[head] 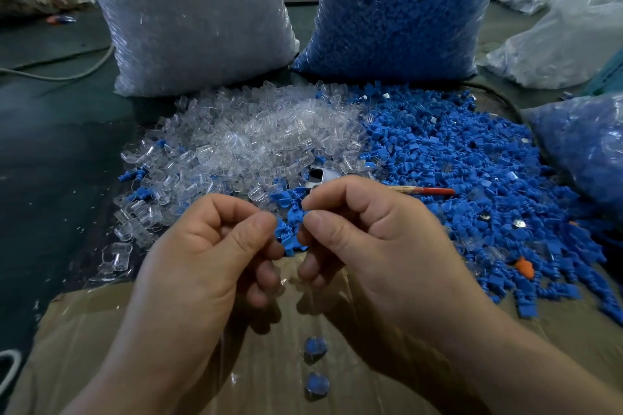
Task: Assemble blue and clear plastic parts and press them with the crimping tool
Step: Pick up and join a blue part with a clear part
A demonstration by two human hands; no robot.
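left hand [209, 246] and right hand [381, 239] nearly touching, right pinches blue part [294, 216], left curled — on what, cannot tell, crimping tool [320, 175] just beyond

Two sacks stand at the back, the left sack [188, 20] beside the right sack [397, 10]. Before each spreads a heap of parts, and the left heap [236, 138] meets the right heap [472, 172]. The crimping tool [320, 175] lies at their join. Nearest lies a cardboard sheet [101, 330], with two joined pieces [315, 349] mid-sheet. Above its far edge the left hand [202, 246] and right hand [381, 239] pinch a part [290, 229].
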